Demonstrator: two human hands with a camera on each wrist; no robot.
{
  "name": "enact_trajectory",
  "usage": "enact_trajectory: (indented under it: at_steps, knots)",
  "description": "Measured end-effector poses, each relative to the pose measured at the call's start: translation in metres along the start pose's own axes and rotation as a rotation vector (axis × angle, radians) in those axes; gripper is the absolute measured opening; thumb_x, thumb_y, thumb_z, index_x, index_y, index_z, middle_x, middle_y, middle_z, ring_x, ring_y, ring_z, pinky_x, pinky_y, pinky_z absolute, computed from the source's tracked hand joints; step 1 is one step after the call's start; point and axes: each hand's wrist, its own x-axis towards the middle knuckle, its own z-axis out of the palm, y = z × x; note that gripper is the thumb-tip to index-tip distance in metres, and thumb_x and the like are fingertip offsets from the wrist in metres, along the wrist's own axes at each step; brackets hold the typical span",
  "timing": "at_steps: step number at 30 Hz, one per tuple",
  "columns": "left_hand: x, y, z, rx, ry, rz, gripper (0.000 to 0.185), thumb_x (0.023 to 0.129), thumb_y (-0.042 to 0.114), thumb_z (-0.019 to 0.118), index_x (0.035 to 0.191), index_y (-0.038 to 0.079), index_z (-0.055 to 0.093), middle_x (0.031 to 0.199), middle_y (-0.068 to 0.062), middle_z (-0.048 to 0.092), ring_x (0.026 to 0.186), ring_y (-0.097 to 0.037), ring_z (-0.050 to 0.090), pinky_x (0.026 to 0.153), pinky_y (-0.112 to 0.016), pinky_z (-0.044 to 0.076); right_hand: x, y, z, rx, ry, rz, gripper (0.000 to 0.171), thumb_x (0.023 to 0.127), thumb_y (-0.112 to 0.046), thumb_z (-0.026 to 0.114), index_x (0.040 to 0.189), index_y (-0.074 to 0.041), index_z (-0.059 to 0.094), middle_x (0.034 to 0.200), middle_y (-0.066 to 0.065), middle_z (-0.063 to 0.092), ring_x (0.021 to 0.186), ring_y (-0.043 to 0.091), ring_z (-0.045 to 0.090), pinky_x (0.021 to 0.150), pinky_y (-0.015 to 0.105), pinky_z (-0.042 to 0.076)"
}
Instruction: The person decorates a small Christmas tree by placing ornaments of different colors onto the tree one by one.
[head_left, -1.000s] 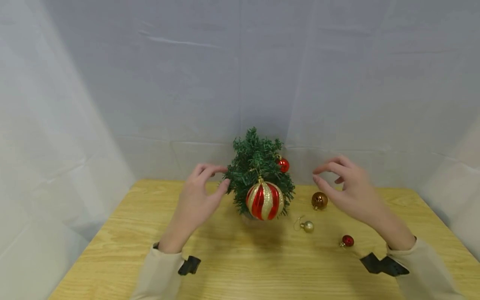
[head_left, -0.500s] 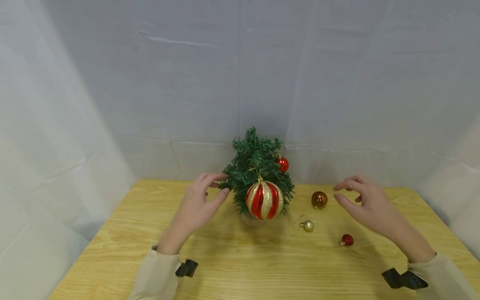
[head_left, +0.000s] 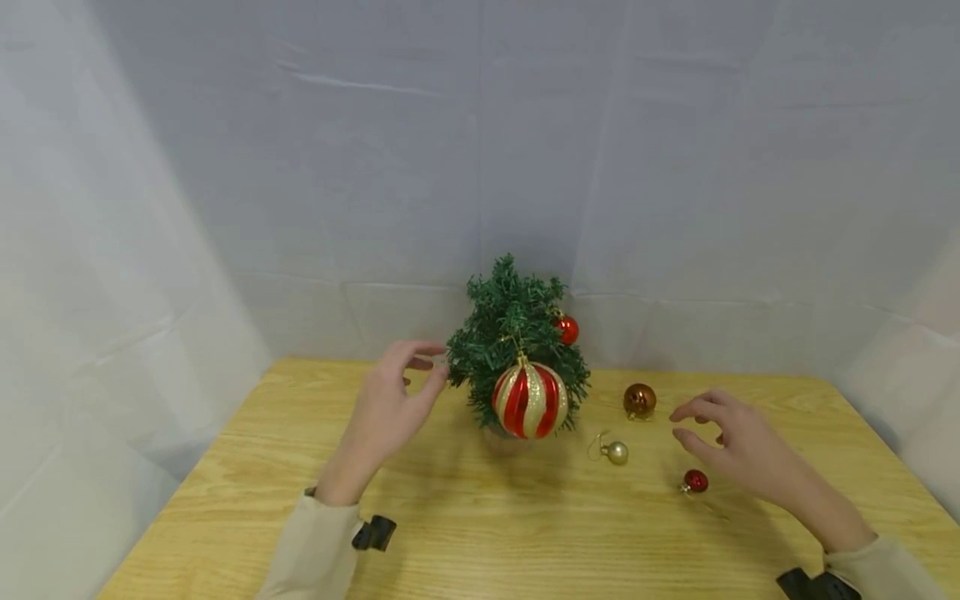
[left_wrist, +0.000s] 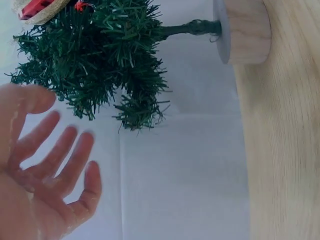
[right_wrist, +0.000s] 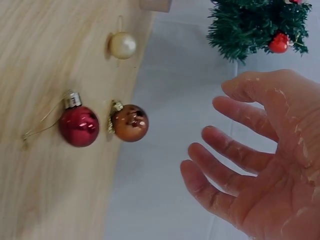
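Nearest in the head view, the right hand [head_left: 738, 450] hovers low over the tabletop [head_left: 525, 533], fingers loosely spread and holding nothing. The small red bauble [head_left: 695, 481] lies just beside it, at its 7 o'clock. The right wrist view adds what the head view cannot: this bauble's silver cap and thin gold loop trailing on the wood, and an open palm with every finger apart.

Further in, the gold bauble [head_left: 617, 452] sits at about 5 o'clock from the little tree [head_left: 517, 333], and the bronze bauble [head_left: 639, 400] at its 3 o'clock, all well apart from one another. The left hand [head_left: 390, 408] is up at the tree's 9 o'clock, thumb and fingers parted and empty, their tips just short of the needles. Whether they brush a twig is hard to tell.

The big red-and-gold striped ball [head_left: 529, 400] hangs on the front of the tree and hides the wooden base [left_wrist: 245, 32] from the head camera. Only the left wrist view shows that round block and the thin stem rising from it. A red ball [head_left: 567, 330] hangs at the tree's 2 o'clock.

The tree stands near the tabletop's far edge, close to the pale backdrop. There is broad bare wood in front of it and to the left. The right sleeve is cut off by the frame's bottom edge.
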Motion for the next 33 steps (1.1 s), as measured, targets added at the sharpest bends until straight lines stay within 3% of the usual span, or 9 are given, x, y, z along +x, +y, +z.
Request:
enact_trajectory:
  at_steps: [4,8,18,26,33]
  knots:
    - [0.007,0.000,0.001,-0.029,0.025,0.031,0.034,0.100,0.025,0.065,0.134,0.016,0.063,0.135,-0.009,0.060,0.118,-0.031,0.064,0.091,-0.054,0.053,-0.006,0.004,0.002,0.015,-0.107,0.056,0.012,0.095,-0.021,0.073,0.106,-0.020,0.074,0.111,0.001,0.069,0.096,0.025,0.065,0.063,0.025,0.050]
    - [0.012,-0.002,0.002,-0.035,-0.017,0.054,0.034,0.100,0.023,0.065,0.133,0.016,0.065,0.135,-0.008,0.061,0.118,-0.029,0.064,0.089,-0.051,0.054,-0.012,0.009,0.006,0.035,-0.171,0.085,0.014,0.096,-0.024,0.072,0.108,-0.019,0.074,0.112,-0.001,0.068,0.098,0.025,0.064,0.063,0.024,0.049]
    - [0.013,-0.007,0.006,-0.009,-0.013,0.132,0.023,0.097,0.015,0.068,0.119,0.011,0.072,0.125,-0.007,0.068,0.109,-0.026,0.067,0.085,-0.043,0.054,-0.024,0.025,0.014,0.086,-0.239,0.012,0.018,0.097,-0.020,0.070,0.113,-0.013,0.072,0.110,0.002,0.069,0.089,0.014,0.066,0.062,0.022,0.052]
    - [0.009,-0.005,0.005,0.017,0.008,0.197,0.019,0.097,0.013,0.067,0.115,0.012,0.073,0.116,-0.006,0.067,0.106,-0.023,0.067,0.085,-0.046,0.054,-0.028,0.033,0.015,0.084,-0.244,-0.010,0.018,0.096,-0.019,0.071,0.113,-0.012,0.072,0.108,0.002,0.068,0.087,0.011,0.066,0.061,0.022,0.053]
    - [0.001,-0.006,0.007,0.048,0.041,0.306,0.018,0.096,0.009,0.069,0.112,0.011,0.074,0.108,-0.005,0.067,0.091,-0.018,0.067,0.068,-0.030,0.049,-0.031,0.039,0.015,0.019,-0.236,0.005,0.020,0.094,-0.019,0.073,0.113,-0.012,0.072,0.107,-0.002,0.069,0.086,0.012,0.066,0.066,0.025,0.054]
